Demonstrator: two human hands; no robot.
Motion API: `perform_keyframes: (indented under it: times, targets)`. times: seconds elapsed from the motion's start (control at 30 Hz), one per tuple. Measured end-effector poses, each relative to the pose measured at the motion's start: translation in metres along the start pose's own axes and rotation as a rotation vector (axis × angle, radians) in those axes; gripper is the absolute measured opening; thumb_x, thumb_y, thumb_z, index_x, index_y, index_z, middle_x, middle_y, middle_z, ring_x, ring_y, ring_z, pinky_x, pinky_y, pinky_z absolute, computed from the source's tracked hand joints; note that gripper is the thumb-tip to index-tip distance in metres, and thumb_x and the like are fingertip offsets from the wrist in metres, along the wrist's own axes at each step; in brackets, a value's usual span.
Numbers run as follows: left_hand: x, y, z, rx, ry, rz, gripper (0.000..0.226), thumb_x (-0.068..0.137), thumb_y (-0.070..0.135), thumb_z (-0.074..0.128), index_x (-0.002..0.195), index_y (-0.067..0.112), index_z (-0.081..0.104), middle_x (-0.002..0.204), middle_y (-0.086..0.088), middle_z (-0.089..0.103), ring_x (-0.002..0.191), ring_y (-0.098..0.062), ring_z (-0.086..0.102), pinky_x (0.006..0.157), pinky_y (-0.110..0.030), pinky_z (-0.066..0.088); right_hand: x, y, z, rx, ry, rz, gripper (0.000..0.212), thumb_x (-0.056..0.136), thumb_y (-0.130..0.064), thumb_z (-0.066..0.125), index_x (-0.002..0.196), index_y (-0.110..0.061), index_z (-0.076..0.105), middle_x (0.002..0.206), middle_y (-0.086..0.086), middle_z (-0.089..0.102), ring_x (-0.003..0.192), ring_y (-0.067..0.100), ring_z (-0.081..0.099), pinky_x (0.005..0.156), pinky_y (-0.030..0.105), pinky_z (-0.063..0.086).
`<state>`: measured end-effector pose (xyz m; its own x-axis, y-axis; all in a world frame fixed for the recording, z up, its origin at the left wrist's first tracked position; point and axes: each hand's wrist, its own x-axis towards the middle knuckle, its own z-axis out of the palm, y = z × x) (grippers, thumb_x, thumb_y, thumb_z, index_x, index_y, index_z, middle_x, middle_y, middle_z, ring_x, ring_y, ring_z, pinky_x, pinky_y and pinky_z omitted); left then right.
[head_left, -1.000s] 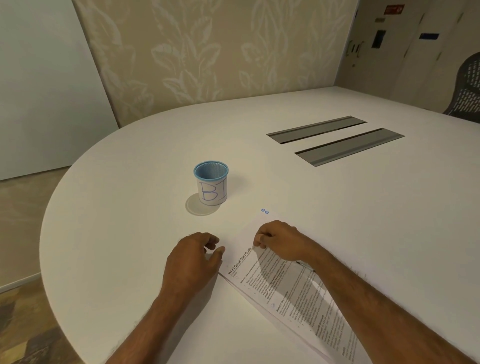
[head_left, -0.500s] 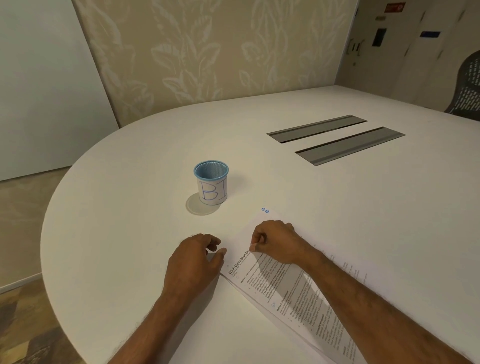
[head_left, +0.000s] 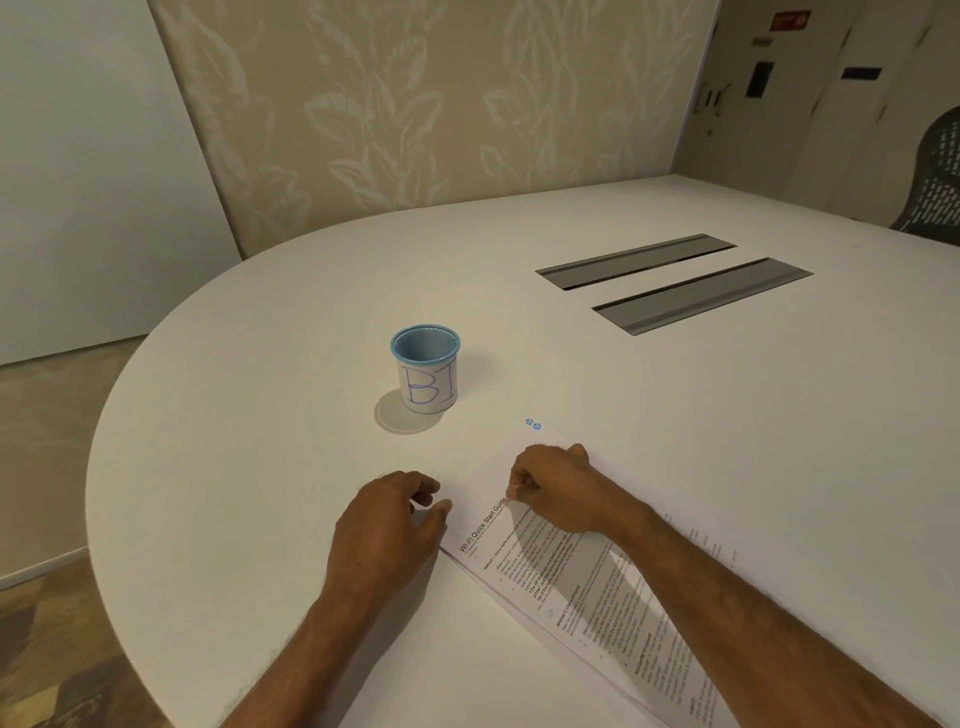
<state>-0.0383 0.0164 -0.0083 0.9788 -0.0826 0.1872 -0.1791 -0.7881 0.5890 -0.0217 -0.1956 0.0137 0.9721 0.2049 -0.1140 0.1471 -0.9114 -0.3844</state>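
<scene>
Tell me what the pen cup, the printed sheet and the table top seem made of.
The pen cup looks like fine wire mesh, likely metal coated light blue; the weave shows inside the rim, and a white paper label wraps it. The printed sheet is thin matte paper, folded flat. The table top is smooth and white, probably laminate with a faint sheen.

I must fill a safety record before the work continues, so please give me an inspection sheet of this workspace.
Surface: white table with a rounded end.
Job's things: printed sheet on the table, headed Wi-Fi Quick Start Guide.
Clutter: blue mesh cup, upright, marked BI, apart from the sheet.
Hands: right hand pinches the sheet near its heading; left hand rests beside its edge, fingers loosely curled.
Cables: nothing seen; two grey hatches in the table.
Surroundings: leaf-patterned wall behind; mesh chair far right.
</scene>
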Motion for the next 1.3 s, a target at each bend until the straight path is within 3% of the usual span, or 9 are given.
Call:
perform_keyframes:
  times: [0.1,0.23,0.43,0.7,0.87,1.1,1.3]
  targets:
    - [0.000,-0.001,0.000,0.003,0.003,-0.002,0.025,0.086,0.042,0.064,0.108,0.030,0.069,0.092,0.018,0.064,0.087,-0.008,0.060,0.076,-0.028,0.050,-0.003,0.008,-0.005,0.125,0.099,0.017,0.010,0.092,-0.023,0.056,0.085,-0.019,0.062,0.083,-0.014,0.058,0.086,0.009,0.056,0.098,0.033,0.028]
    - [0.001,-0.001,0.000,-0.003,0.002,-0.003,0.025,0.086,0.041,0.065,0.108,0.029,0.069,0.094,0.017,0.067,0.086,-0.009,0.061,0.076,-0.029,0.051,-0.002,0.015,-0.005,0.218,0.104,-0.004,0.002,0.085,-0.027,0.065,0.086,-0.025,0.067,0.082,-0.015,0.064,0.085,0.004,0.057,0.099,0.038,0.037]
    - [0.001,-0.001,0.001,0.004,0.003,0.007,0.025,0.086,0.041,0.065,0.108,0.030,0.068,0.091,0.019,0.063,0.086,-0.008,0.059,0.073,-0.025,0.047,0.003,0.014,-0.002,0.216,0.035,-0.034,0.017,0.075,-0.037,0.075,0.081,-0.023,0.069,0.079,-0.009,0.069,0.072,0.003,0.056,0.095,0.038,0.042]
    - [-0.001,0.000,0.003,-0.005,-0.011,0.003,0.026,0.087,0.042,0.064,0.109,0.030,0.068,0.095,0.019,0.065,0.088,-0.007,0.060,0.073,-0.024,0.046,0.014,0.013,-0.002,0.220,0.096,0.026,0.012,0.078,-0.035,0.072,0.079,-0.023,0.068,0.077,-0.008,0.068,0.078,0.008,0.060,0.092,0.039,0.044]
    - [0.000,-0.001,0.004,0.000,-0.020,0.002,0.026,0.086,0.043,0.064,0.109,0.030,0.068,0.092,0.020,0.061,0.087,-0.007,0.060,0.075,-0.026,0.050,0.016,0.020,-0.005,0.216,0.093,0.016,0.005,0.084,-0.030,0.065,0.081,-0.027,0.067,0.076,-0.015,0.064,0.077,0.004,0.056,0.092,0.040,0.045]
    - [0.002,0.001,0.003,0.003,-0.023,0.004,0.026,0.087,0.042,0.064,0.109,0.029,0.068,0.092,0.019,0.061,0.086,-0.008,0.060,0.078,-0.029,0.053,0.021,0.020,0.000,0.218,0.073,-0.047,0.004,0.082,-0.028,0.069,0.085,-0.026,0.069,0.077,-0.015,0.065,0.082,0.006,0.060,0.094,0.043,0.045]
    - [0.003,0.001,0.002,0.005,-0.026,0.000,0.026,0.087,0.043,0.064,0.109,0.029,0.068,0.092,0.020,0.060,0.087,-0.008,0.060,0.077,-0.028,0.052,0.023,0.015,-0.003,0.117,0.044,-0.076,0.008,0.088,-0.021,0.062,0.093,-0.025,0.067,0.090,-0.005,0.066,0.085,0.007,0.054,0.095,0.038,0.032]
